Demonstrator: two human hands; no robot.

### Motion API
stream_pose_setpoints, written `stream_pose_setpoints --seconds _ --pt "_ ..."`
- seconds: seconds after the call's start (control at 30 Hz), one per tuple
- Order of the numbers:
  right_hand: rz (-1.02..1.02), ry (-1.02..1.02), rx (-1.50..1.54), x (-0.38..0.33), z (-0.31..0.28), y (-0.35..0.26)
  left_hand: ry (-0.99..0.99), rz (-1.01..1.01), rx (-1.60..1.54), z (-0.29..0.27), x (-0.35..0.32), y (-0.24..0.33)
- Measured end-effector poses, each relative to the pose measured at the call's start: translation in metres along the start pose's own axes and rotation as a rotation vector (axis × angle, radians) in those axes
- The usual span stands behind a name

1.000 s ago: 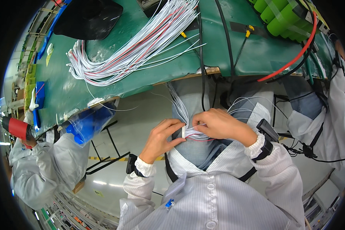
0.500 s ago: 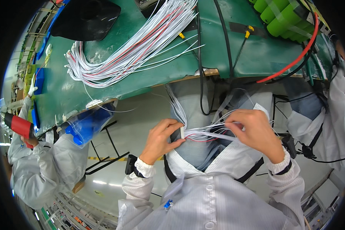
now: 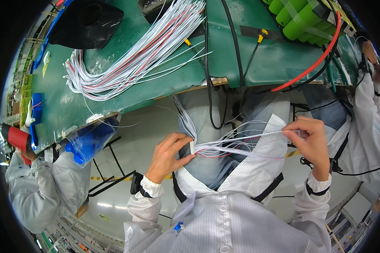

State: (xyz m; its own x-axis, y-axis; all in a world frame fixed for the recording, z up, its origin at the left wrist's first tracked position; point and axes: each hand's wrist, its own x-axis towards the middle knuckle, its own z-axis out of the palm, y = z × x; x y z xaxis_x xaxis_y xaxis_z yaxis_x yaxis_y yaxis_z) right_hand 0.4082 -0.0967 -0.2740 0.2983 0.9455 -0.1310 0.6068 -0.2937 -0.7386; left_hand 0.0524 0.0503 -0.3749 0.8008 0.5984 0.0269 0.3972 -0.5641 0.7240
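Observation:
Over my lap, my left hand (image 3: 169,155) pinches a small white connector (image 3: 192,147) between thumb and fingers. From it a fan of thin white wires (image 3: 236,145), with a red one among them, spreads to the right. More white wires leave its other side and hang toward the table edge. My right hand (image 3: 307,141) is closed in a pinch on the ends of some of these wires, drawn out to the right. Other wires of the fan hang loose below and above the held ones.
A thick bundle of white and red wires (image 3: 135,59) lies on the green table (image 3: 156,90). Black cables (image 3: 207,63) hang over its front edge. Green cylindrical cells (image 3: 299,25) stand at the far right. A person at the left holds a red and black tool (image 3: 16,137); another sits at the right.
My right hand has moved away to the right, sliding out along the wires and pulling some of them straight. My left hand keeps its pinch on the connector. The whole view has shifted slightly.

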Motion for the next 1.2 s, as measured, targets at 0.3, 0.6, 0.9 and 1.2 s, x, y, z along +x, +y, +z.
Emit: stream_pose_setpoints --seconds 0.3,0.6,0.9,1.2 --pt "0.088 0.086 0.015 -0.015 -0.038 0.028 -0.019 -0.025 -0.024 -0.002 -0.001 -0.003" --pt "0.034 0.068 0.090 -0.023 -0.047 0.035 -0.017 -0.006 -0.059 0.002 0.002 -0.002" --pt "0.046 0.042 0.097 -0.032 -0.062 0.035 -0.030 -0.064 -0.053 0.003 0.001 0.000" --pt "-0.084 0.041 0.076 -0.036 -0.069 0.039 -0.022 -0.044 -0.026 0.001 0.001 0.003"
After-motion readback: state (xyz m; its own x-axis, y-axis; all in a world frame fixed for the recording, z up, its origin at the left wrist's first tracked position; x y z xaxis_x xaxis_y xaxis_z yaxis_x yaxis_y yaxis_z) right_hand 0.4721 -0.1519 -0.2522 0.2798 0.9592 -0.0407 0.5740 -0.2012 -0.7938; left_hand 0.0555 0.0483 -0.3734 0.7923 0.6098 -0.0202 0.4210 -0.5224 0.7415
